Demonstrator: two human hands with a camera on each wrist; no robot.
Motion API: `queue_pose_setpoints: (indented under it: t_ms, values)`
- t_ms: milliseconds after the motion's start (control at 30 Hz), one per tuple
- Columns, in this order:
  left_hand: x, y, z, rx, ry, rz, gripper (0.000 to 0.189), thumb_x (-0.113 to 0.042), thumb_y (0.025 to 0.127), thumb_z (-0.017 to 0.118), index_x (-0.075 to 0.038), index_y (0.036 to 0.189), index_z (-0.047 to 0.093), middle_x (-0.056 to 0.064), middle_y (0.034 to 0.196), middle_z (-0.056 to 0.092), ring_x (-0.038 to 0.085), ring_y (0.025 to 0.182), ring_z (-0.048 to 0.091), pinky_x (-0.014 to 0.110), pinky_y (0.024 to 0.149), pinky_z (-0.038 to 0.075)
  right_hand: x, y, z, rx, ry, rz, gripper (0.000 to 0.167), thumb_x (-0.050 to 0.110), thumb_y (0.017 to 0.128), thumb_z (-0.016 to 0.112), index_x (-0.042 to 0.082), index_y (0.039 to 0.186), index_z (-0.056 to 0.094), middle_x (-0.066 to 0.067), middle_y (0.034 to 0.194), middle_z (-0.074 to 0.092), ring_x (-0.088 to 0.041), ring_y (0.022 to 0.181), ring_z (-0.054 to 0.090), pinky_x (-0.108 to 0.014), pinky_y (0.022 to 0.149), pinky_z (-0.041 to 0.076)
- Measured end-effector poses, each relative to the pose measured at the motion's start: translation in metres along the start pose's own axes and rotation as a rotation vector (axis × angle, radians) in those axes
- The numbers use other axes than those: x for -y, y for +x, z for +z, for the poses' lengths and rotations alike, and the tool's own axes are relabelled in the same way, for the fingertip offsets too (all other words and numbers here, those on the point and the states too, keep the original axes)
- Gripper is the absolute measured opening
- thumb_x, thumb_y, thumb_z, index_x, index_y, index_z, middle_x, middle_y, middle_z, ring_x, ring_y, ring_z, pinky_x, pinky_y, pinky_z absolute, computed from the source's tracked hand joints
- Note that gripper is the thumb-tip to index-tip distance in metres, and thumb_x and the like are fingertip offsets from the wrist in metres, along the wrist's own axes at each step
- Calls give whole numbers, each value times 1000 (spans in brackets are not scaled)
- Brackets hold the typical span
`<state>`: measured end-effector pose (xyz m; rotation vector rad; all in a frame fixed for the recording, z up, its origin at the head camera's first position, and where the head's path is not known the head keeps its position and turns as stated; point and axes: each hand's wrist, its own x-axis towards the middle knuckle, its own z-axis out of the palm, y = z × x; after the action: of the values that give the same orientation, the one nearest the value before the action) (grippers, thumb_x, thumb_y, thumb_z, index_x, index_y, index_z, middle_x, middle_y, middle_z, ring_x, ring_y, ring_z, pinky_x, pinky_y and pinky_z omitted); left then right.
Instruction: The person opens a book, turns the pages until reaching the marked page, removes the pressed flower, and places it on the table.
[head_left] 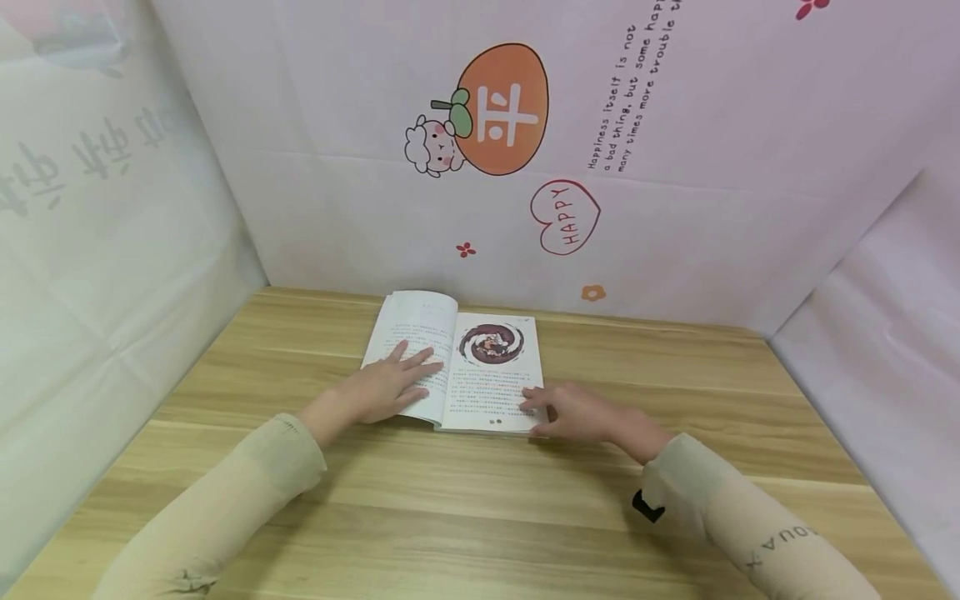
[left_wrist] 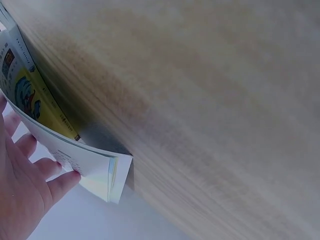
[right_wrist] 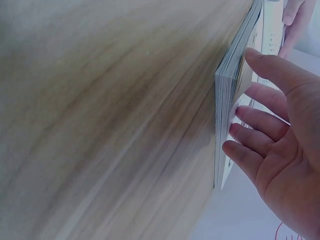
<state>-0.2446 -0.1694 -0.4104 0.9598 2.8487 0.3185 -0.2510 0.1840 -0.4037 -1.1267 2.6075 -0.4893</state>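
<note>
An open book (head_left: pixel 493 400) lies on the table, its left page bowed upward and its right page flat with a dark swirl picture above printed text. My left hand (head_left: pixel 390 387) rests on the left page with fingers spread. In the left wrist view the lifted left part of the book (left_wrist: pixel 95 165) shows its yellow cover underneath. At the lower right corner of the right page is my right hand (head_left: pixel 573 412). In the right wrist view its fingertips (right_wrist: pixel 235 150) touch the page, with the thumb near the corner above the thick page block (right_wrist: pixel 225 100).
The wooden table (head_left: pixel 465 517) stretches around the book. Behind it rises a pale printed backdrop (head_left: pixel 360 208), with more white cloth on both sides. A black band (head_left: pixel 647 506) shows at my right sleeve.
</note>
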Motion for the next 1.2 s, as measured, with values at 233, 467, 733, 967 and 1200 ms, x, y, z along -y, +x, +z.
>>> queue_pose_setpoints:
  t_ms: [233, 467, 733, 967, 1200]
  values:
    - [2, 0, 0, 20, -4, -4, 55, -38, 111, 43, -16, 161, 37, 12, 168, 24, 55, 149, 14, 66, 114, 28, -3, -1, -1, 11, -18, -41, 42, 17, 93, 75, -1, 130, 69, -22, 143, 56, -41, 128, 58, -52, 105, 46]
    - [2, -2, 0, 23, -20, -18, 55, -38, 111, 43, -16, 161, 36, 12, 168, 23, 54, 149, 13, 66, 115, 27, -7, -4, -3, 18, -62, -77, 43, 7, 89, 72, -1, 132, 68, -21, 142, 58, -40, 133, 53, -54, 108, 43]
    - [3, -2, -1, 26, -11, -15, 56, -39, 111, 42, -16, 161, 35, 12, 168, 23, 54, 149, 13, 66, 114, 27, -11, -3, 0, -76, -109, -175, 29, -5, 93, 67, -2, 122, 73, -22, 130, 66, -39, 122, 63, -49, 101, 51]
    - [2, -2, -1, 25, -15, -11, 55, -39, 111, 43, -16, 161, 36, 13, 168, 23, 55, 149, 14, 67, 113, 28, -14, 0, 1, -135, -142, -161, 25, -6, 95, 67, -4, 119, 74, -21, 127, 68, -37, 119, 65, -47, 98, 53]
    - [1, -2, -1, 30, -13, -15, 56, -39, 111, 42, -16, 161, 35, 12, 168, 23, 55, 149, 14, 67, 113, 28, -15, 7, 6, -269, -172, -63, 18, -4, 93, 70, -4, 110, 76, -22, 120, 71, -36, 113, 69, -44, 93, 56]
